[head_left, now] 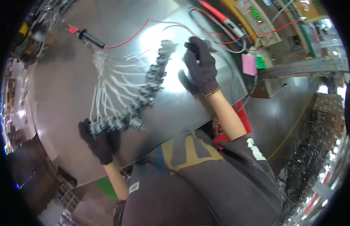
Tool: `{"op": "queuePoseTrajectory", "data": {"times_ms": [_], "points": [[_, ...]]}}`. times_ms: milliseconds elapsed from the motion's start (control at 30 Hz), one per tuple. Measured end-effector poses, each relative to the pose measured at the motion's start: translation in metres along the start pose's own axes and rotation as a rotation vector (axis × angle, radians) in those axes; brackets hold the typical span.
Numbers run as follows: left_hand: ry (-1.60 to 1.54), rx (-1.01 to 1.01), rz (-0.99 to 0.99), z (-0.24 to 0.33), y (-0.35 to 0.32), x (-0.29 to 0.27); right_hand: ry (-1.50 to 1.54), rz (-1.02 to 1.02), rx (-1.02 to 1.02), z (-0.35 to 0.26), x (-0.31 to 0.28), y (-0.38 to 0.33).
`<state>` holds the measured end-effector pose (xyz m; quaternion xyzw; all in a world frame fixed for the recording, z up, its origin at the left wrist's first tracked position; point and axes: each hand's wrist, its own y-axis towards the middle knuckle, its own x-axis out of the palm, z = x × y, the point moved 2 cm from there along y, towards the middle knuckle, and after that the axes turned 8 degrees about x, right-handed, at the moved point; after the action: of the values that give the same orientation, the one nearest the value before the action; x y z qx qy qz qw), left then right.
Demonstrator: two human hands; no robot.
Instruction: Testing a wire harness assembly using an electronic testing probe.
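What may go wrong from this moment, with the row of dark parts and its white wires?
The white wires spread loosely toward the row of dark parts, so they might tangle if the row moves. The left hand is at one end, while the right hand seems apart from the row, so the far end may swing. The black-handled probe lies near the wires and could get caught among them.

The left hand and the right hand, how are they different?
The left hand is at the near end of the strip of grey parts, touching it; the right hand is beside the far end, with a gap between. The right hand also reaches farther out over the table, while the left hand is nearer the person's body. Both wear dark gloves, with bare forearm showing past the cuffs.
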<state>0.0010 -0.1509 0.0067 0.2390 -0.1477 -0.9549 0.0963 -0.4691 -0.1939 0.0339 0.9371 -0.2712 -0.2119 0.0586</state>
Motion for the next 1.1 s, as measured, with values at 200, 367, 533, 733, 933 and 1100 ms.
{"op": "queuePoseTrajectory", "data": {"times_ms": [200,367,533,733,933,1100], "points": [[-0.079,0.169,0.236,-0.016,-0.004,-0.013,-0.46,0.282,0.097,0.036,-0.126,0.083],[0.03,0.297,0.267,0.01,-0.032,-0.039,-1.01,0.001,0.174,0.07,-0.162,0.167],[0.292,0.44,0.419,0.099,-0.066,-0.038,-1.144,-0.182,0.285,0.097,-0.144,0.202],[-0.304,0.896,0.387,0.231,-0.061,-0.008,-0.97,-0.046,0.076,0.073,-0.145,0.193],[-0.533,1.024,0.106,0.289,-0.051,-0.002,-0.916,0.255,-0.818,-0.022,-0.203,0.212],[-0.558,1.082,-0.049,0.309,-0.047,0.006,-0.908,0.355,-0.909,-0.141,-0.284,0.201]]}}
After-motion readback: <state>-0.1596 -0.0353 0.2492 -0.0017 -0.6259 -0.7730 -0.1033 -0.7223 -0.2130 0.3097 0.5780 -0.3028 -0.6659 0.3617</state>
